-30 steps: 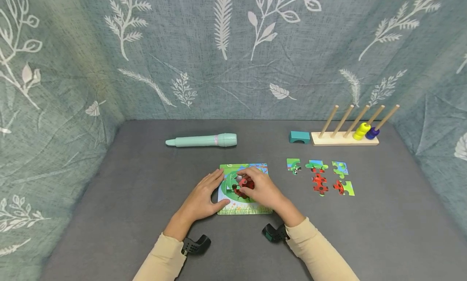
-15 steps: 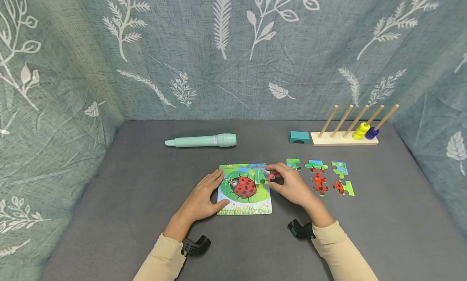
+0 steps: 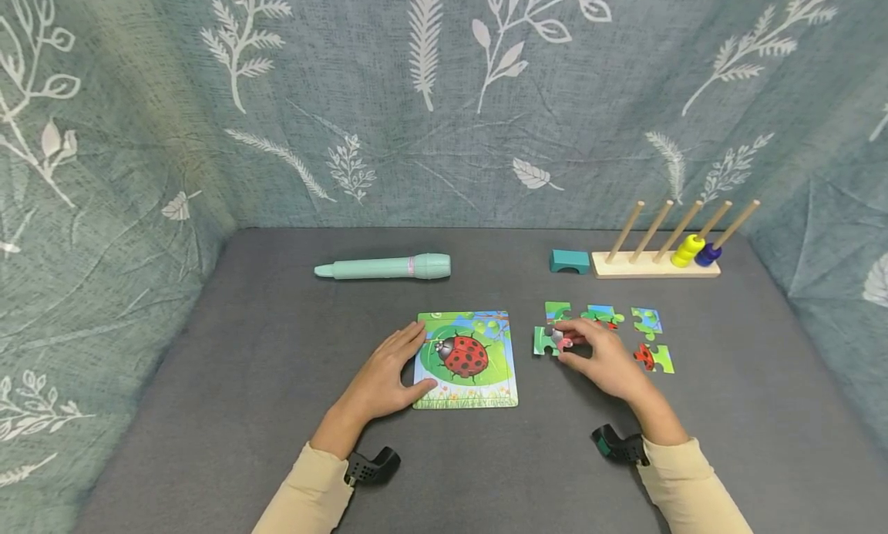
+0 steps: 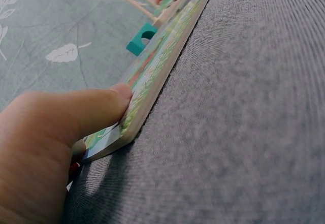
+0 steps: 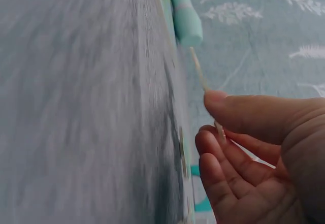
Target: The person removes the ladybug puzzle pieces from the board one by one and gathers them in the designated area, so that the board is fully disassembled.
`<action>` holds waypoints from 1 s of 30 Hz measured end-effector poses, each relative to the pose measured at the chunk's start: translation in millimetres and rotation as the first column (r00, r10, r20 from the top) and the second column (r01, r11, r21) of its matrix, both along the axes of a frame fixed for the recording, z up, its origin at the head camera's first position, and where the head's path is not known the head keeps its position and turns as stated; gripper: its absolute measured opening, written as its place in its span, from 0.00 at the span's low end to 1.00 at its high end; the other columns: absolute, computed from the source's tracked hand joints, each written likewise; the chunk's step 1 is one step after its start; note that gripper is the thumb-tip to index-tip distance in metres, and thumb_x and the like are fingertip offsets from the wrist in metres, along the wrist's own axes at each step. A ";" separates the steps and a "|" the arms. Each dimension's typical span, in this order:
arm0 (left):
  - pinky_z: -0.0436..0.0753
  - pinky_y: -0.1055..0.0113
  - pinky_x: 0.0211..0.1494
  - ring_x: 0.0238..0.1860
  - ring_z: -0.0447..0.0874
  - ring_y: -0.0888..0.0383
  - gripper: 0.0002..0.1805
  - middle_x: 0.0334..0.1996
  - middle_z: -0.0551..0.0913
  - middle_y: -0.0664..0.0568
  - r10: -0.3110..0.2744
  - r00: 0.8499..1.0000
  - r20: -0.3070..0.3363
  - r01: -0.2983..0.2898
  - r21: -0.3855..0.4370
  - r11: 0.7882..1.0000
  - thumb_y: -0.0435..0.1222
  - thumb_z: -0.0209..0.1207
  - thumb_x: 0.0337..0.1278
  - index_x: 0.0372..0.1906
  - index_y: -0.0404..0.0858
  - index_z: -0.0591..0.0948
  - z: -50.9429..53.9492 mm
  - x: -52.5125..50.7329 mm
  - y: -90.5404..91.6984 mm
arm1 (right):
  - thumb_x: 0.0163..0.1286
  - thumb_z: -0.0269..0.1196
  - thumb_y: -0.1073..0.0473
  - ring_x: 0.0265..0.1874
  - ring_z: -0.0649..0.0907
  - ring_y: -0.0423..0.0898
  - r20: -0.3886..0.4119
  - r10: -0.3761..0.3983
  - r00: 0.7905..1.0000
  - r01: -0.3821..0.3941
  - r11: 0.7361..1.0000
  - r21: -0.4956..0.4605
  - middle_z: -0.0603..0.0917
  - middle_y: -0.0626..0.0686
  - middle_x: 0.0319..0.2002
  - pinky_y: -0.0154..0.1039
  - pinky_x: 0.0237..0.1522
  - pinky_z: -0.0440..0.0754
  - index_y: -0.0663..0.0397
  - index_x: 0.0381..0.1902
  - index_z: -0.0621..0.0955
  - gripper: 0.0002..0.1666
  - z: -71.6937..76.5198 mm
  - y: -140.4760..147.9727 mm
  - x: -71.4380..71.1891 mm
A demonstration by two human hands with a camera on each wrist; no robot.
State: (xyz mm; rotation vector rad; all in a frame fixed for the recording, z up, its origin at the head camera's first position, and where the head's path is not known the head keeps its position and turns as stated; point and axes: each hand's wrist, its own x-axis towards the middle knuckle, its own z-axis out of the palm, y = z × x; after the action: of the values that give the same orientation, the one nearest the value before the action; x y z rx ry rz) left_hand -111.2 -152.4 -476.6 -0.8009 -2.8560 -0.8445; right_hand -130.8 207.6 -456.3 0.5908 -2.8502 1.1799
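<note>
My left hand [image 3: 388, 376] rests at the left side of a ladybug jigsaw board [image 3: 479, 391]. Its fingers lie along the upper left edge, and in the left wrist view the thumb presses on the board's printed top [image 4: 147, 82]. To the right of the board, my right hand [image 3: 607, 357] pinches a green, grey and pink puzzle piece [image 3: 546, 341] between thumb and fingers. The right wrist view shows that piece [image 5: 199, 69] edge-on, raised off the table. Just beyond this hand lie loose puzzle pieces [image 3: 557, 310], [image 3: 602, 314]; a red ladybug piece there is hidden behind the hand.
Further right are two more puzzle pieces [image 3: 647, 320], [image 3: 654, 357]. A teal arch block [image 3: 570, 260] stands beside a wooden peg stacker [image 3: 631, 267] with yellow and dark blue beads. A mint-green microphone-shaped toy [image 3: 381, 268] lies behind the board. Patterned cloth [image 3: 444, 133] hangs at the back.
My right hand has carried the puzzle piece from above the board rightward to near the loose pieces, uncovering the ladybug picture. My left hand has stayed at the board's left side.
</note>
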 end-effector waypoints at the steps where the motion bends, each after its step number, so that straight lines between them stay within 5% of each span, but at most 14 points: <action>1: 0.61 0.49 0.75 0.71 0.59 0.43 0.43 0.70 0.63 0.41 -0.001 1.000 -0.002 0.001 0.001 1.000 0.50 0.63 0.50 0.68 0.30 0.66 0.1 0.2 0.3 | 0.58 0.69 0.65 0.43 0.82 0.50 -0.007 -0.002 1.000 0.002 1.000 0.011 0.81 0.54 0.47 0.46 0.45 0.83 0.58 0.55 0.78 0.25 -1.4 3.6 0.9; 8: 0.61 0.49 0.74 0.71 0.60 0.43 0.42 0.70 0.63 0.40 -0.008 1.000 -0.008 0.008 0.002 1.000 0.50 0.63 0.51 0.67 0.30 0.67 0.5 0.8 1.0 | 0.58 0.68 0.64 0.44 0.81 0.49 -0.041 0.025 0.999 -0.022 0.997 0.075 0.80 0.53 0.49 0.42 0.41 0.82 0.56 0.54 0.79 0.24 -5.5 20.0 6.6; 17: 0.62 0.49 0.74 0.70 0.61 0.44 0.42 0.69 0.64 0.40 -0.013 0.999 -0.034 0.013 -0.001 1.000 0.50 0.63 0.50 0.67 0.30 0.67 -1.3 -0.1 -0.1 | 0.60 0.66 0.66 0.55 0.75 0.57 -0.065 0.061 0.996 -0.052 0.989 0.138 0.77 0.58 0.54 0.56 0.53 0.77 0.59 0.55 0.78 0.23 -4.0 22.4 7.5; 30: 0.60 0.50 0.75 0.71 0.60 0.45 0.42 0.70 0.63 0.41 -0.002 1.000 -0.005 0.002 0.000 1.000 0.50 0.64 0.51 0.67 0.30 0.67 -2.5 -0.9 -0.3 | 0.60 0.66 0.65 0.57 0.73 0.58 -0.037 0.059 0.998 -0.053 0.990 0.132 0.74 0.59 0.57 0.58 0.55 0.75 0.60 0.59 0.75 0.28 -4.5 21.7 6.8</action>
State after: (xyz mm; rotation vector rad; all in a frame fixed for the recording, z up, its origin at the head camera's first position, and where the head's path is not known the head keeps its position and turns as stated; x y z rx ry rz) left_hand -112.1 -152.7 -479.2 -0.8041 -2.8518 -0.8416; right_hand -124.0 229.3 -460.8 0.6953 -2.9116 0.9797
